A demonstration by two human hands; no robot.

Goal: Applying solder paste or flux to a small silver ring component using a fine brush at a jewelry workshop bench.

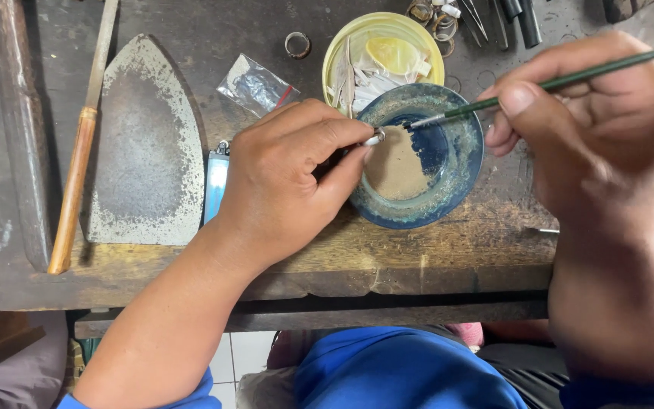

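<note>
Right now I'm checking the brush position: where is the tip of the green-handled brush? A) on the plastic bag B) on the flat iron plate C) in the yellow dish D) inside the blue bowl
D: the right hand holds the brush, its tip over the blue bowl.

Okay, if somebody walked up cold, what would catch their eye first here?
Probably the blue dish at centre, with tan powder inside. Over it, the left hand pinches a small metal ring while the right hand touches a green-handled brush to it. A flat iron-shaped metal plate lies at left.
</note>
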